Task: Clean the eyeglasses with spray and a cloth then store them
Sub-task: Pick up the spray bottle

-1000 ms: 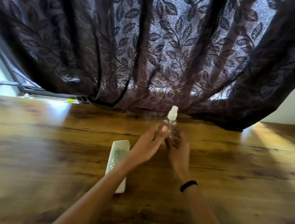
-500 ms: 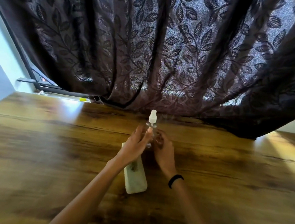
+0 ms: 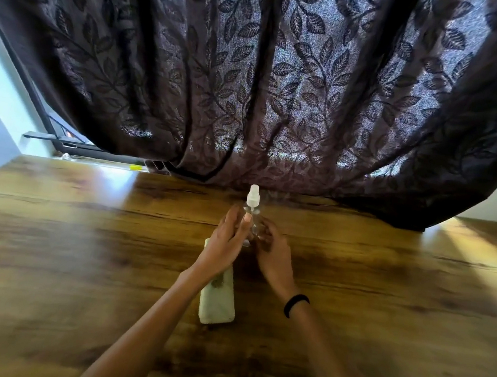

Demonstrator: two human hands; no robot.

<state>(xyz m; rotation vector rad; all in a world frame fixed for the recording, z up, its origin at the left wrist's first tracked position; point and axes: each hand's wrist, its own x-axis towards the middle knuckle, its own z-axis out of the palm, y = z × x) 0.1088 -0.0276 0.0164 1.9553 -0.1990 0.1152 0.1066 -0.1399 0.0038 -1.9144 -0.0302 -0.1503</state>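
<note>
Head view: I see the spray bottle (image 3: 251, 219) upright just beyond the case (image 3: 218, 304), with the right hand (image 3: 273, 258) curled round it and the left hand (image 3: 224, 249) laid flat against it. No glasses or cloth visible, so cleaning seemingly not begun.

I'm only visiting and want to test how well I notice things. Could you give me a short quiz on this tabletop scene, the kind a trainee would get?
1. True or false: the spray bottle lies on its side on the table.
2. Which wrist wears the black wristband? A) left B) right C) both
3. Fill in: the pale case lies partly beneath the ___ hand.

Key: 1. False; it is upright between the left hand and right hand. 2. B. 3. left.
</note>
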